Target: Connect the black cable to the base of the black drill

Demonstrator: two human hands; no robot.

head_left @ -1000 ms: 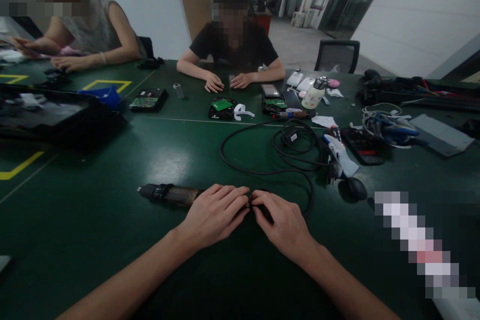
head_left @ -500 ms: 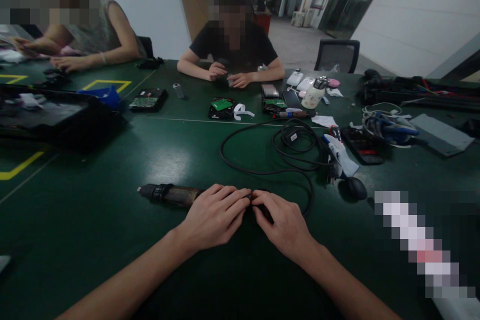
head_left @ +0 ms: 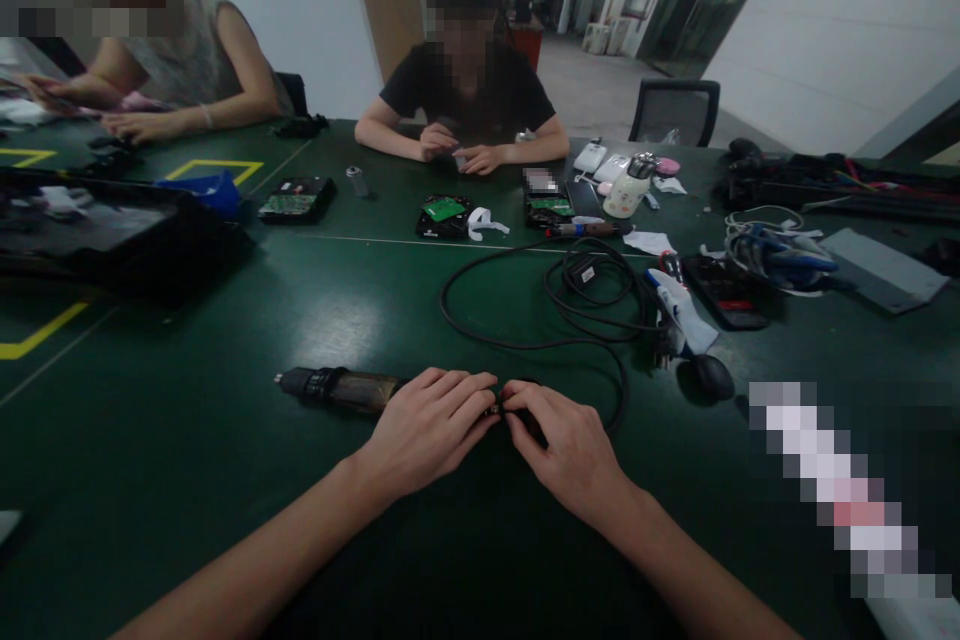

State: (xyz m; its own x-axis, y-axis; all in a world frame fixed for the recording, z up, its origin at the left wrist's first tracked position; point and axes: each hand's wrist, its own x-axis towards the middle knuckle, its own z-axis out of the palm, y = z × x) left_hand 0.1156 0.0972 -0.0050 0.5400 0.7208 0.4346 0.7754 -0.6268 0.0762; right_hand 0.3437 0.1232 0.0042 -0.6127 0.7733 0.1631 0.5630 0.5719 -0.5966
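Note:
A dark electric screwdriver [head_left: 360, 390] lies on the green table with its tip pointing left. My left hand [head_left: 435, 425] is closed over its rear part, which the fingers mostly hide. Just to the right, my right hand [head_left: 562, 440] pinches the end of a black cable [head_left: 619, 380] at the tool's tail. A small metallic piece [head_left: 493, 410] shows between the fingertips of both hands. Whether the plug sits in the tool or apart from it, I cannot tell.
The cable lies coiled ahead, beside a blue-and-white tool [head_left: 682, 310] and a black rubber bulb [head_left: 706, 377]. Across the table a co-worker [head_left: 465, 100] handles a small part near hard drives [head_left: 444, 215]. Another person sits at far left, behind a black tray [head_left: 97, 240].
The left fingers have lifted slightly, so the small metallic piece between the hands now shows. The right hand has barely shifted. The screwdriver has stayed in place.

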